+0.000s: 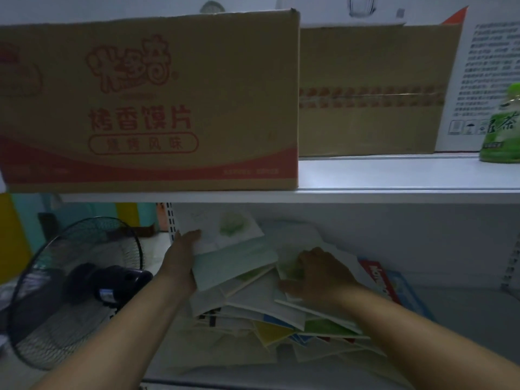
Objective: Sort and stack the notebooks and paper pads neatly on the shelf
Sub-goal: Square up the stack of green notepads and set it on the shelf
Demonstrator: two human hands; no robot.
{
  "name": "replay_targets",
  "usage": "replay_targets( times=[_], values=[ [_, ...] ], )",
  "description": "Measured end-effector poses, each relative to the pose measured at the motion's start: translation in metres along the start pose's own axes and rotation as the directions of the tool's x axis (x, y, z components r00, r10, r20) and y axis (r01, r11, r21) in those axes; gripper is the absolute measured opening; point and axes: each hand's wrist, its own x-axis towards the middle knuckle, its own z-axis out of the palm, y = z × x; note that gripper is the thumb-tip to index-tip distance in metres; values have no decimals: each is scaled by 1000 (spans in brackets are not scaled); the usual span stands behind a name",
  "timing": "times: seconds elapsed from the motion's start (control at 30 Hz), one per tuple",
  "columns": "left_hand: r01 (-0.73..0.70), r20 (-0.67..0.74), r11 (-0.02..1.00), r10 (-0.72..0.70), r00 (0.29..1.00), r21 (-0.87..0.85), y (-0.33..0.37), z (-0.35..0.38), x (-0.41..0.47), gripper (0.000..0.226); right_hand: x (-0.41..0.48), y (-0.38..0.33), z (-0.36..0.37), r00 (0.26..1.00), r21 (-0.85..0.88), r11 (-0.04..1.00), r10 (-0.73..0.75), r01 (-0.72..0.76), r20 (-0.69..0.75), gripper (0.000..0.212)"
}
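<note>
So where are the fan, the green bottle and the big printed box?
fan (64, 288): head view, wire grille.
green bottle (502, 130): head view, its label.
printed box (146, 108): head view, front face.

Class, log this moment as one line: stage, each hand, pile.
stage: sorting | left hand: flat against edge of pale green notebook | right hand: grips green-print notebook | pile: messy on lower shelf

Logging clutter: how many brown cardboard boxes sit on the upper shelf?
2: the red-printed box at left; the taped box right of it. Others may be hidden.
</note>
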Motion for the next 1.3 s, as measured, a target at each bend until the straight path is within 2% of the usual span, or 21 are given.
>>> replay_targets(
  times=[0.1,0.13,0.23,0.33,0.4,0.43,0.5,0.53,0.57,0.63,0.67,0.7,0.77,0.83,0.9,1.0,1.07,1.13,1.17,1.23,1.3],
  values=[
    [6,38,1000,-7,999,30,0,-12,1,41,2,-8,-6,993,9,998,-66,67,-102,36],
    [2,56,999,-4,998,43,0,-15,0,47,1,-10,-8,986,42,995,-86,93,-145,32],
    [-15,95,997,9,995,69,-1,-23,-1,54,0,-8,-11,951,107,987,-85,122,-296,42],
    [-29,126,996,19,992,82,-3,-19,-5,47,-7,-18,-25,884,201,961,-79,190,-460,40],
    [-25,147,999,19,989,36,-7,-10,-6,39,-14,-37,-29,869,119,954,-193,275,-455,34],
    [-11,154,1000,8,988,15,-6,-5,-7,43,-20,-52,-24,861,58,949,-256,311,-440,33],
    [15,127,1000,-18,992,22,-7,1,-5,71,-27,-81,-4,772,-144,902,-425,408,-473,25],
    [7,113,999,-10,993,32,-8,2,-4,76,-31,-93,3,759,-170,885,-460,433,-461,24],
    [-28,106,999,25,994,23,-7,0,-4,68,-30,-100,9,730,-205,864,-500,461,-466,27],
    [-72,85,997,72,994,-4,-5,-13,-3,46,-27,-106,13,723,-135,822,-554,553,-412,32],
    [-70,81,997,71,994,-12,-4,-23,-1,45,-26,-104,11,763,-38,824,-540,565,-356,32],
    [-66,74,997,68,995,-26,0,-33,0,46,-24,-99,10,781,24,829,-516,558,-352,30],
    [-61,44,998,61,997,-12,10,-53,3,41,-11,-84,7,806,-67,882,-456,467,-377,26],
    [-35,14,999,35,999,22,21,-71,2,27,7,-66,6,892,-225,914,-387,337,-235,27],
    [-1,-17,999,1,1000,45,29,-86,-1,13,24,-55,10,949,-258,925,-306,279,-70,42],
    [20,-75,998,-15,997,55,32,-103,1,16,39,-57,18,946,-342,888,-323,308,14,50],
    [30,-92,999,-27,995,31,31,-113,7,18,47,-63,25,880,-507,766,-474,395,-31,33],
    [55,-118,994,-44,992,91,33,-121,15,21,45,-73,21,805,-641,648,-588,412,-76,9],
    [70,-133,987,-51,990,147,36,-123,19,25,46,-75,20,788,-661,645,-602,384,-130,11],
    [70,-98,965,-46,994,254,40,-131,28,36,49,-77,16,777,-597,737,-563,317,-283,22],
    [50,-35,953,-41,999,300,41,-141,36,43,52,-73,4,784,-375,891,-418,256,-459,12]
  ],
)
